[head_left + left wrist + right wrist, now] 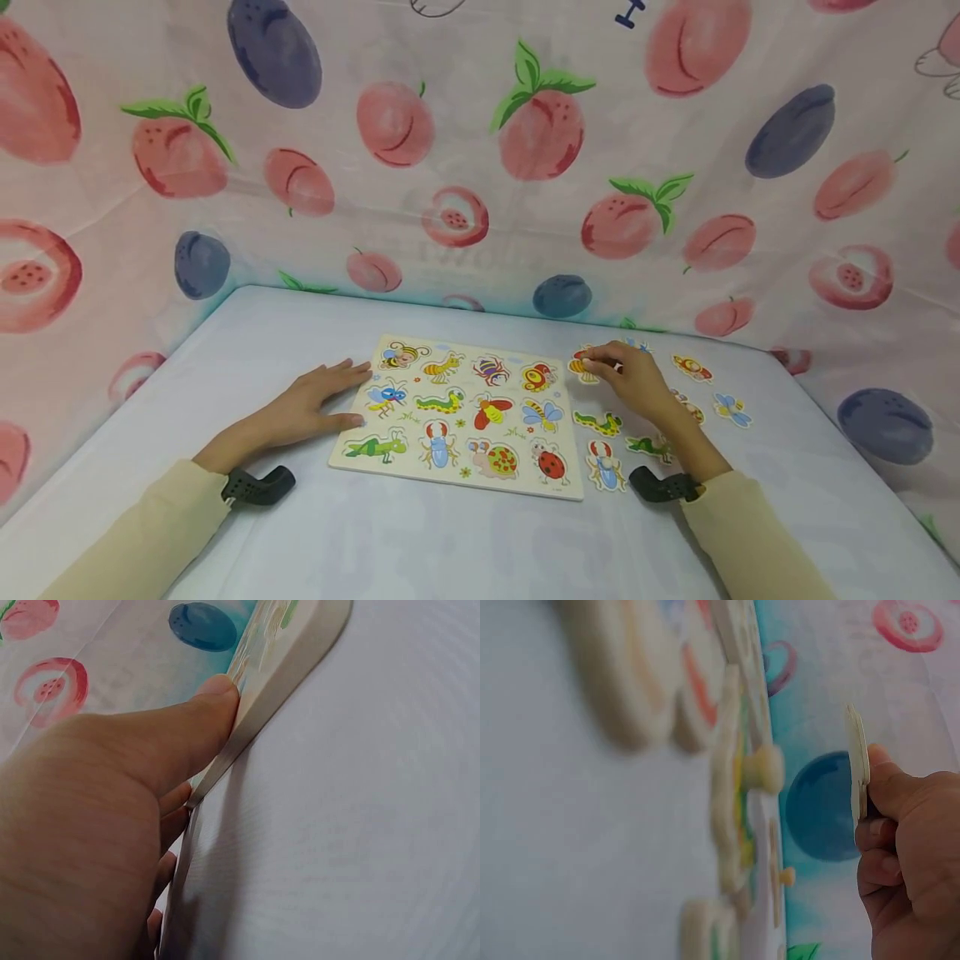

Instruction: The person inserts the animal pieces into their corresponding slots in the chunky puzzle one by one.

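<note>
Head view: right hand [633, 377] pinches a flat red-and-yellow wooden insect piece [577, 367] just right of the cream wooden puzzle board [517, 397]; left hand [311, 406] touches the board's left edge, fingers relaxed. Tbh, a slack pinch could drop it among loose painted wooden cutouts [604, 468].

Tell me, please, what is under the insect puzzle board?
The insect puzzle board appears to rest on a white tablecloth, visible around its edges. The left hand touches the board's left edge. Whatever lies directly beneath is covered and cannot be seen.
</note>
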`<state>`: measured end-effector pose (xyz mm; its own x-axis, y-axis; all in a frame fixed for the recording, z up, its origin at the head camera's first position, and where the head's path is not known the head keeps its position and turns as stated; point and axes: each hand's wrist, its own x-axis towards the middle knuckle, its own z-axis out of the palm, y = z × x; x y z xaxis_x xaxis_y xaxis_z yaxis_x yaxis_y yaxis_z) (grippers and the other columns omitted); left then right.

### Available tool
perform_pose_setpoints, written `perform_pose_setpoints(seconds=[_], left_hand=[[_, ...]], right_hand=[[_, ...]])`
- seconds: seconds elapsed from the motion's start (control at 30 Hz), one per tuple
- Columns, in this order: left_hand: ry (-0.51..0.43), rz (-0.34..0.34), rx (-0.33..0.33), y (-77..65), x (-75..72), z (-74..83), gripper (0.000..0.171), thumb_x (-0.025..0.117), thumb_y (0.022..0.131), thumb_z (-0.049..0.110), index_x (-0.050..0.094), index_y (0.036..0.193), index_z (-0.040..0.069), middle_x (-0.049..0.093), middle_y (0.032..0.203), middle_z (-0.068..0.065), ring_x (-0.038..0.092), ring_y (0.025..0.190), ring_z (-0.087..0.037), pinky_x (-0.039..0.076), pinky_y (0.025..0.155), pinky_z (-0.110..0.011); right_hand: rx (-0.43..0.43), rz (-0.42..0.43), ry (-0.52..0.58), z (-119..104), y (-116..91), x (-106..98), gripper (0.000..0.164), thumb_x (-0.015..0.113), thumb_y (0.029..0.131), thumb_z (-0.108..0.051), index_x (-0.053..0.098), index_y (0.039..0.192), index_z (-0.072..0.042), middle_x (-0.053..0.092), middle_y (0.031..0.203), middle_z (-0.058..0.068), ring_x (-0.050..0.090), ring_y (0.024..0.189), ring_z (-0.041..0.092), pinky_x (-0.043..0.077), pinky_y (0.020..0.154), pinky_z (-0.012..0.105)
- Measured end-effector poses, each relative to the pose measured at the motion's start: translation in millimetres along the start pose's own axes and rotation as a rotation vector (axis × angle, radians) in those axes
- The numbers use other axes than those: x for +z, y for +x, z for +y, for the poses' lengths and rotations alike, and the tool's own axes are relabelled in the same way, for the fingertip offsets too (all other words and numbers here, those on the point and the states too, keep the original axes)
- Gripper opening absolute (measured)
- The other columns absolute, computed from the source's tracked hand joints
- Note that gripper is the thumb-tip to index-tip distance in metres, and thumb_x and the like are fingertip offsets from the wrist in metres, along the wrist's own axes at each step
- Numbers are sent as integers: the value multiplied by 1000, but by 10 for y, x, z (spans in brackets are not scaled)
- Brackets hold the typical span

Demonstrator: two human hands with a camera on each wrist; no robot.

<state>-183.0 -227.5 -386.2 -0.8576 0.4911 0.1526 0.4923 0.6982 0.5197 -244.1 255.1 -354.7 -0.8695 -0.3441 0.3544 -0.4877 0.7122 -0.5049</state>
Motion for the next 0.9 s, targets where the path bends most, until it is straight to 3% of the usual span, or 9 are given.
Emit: perform_pose_setpoints(seconds=[0.6,0.9], left_hand=[[14,6,18,4,-20,20,72,66,87,41,42,143,2,37,149,-12,22,140,-38,11,112,-57],[10,-12,-24,8,5,19,74,67,86,41,41,144,4,35,151,-10,20,141,-36,9,113,-57]], right_hand=[[-94,12,151,-412,335,166,19,66,92,-23,73,105,-11,68,96,-1,55,71,17,45,59,29],[-128,-1,174,-559,455,301,16,66,91,-19,73,103,-11,65,88,-2,54,70,17,43,56,28]])
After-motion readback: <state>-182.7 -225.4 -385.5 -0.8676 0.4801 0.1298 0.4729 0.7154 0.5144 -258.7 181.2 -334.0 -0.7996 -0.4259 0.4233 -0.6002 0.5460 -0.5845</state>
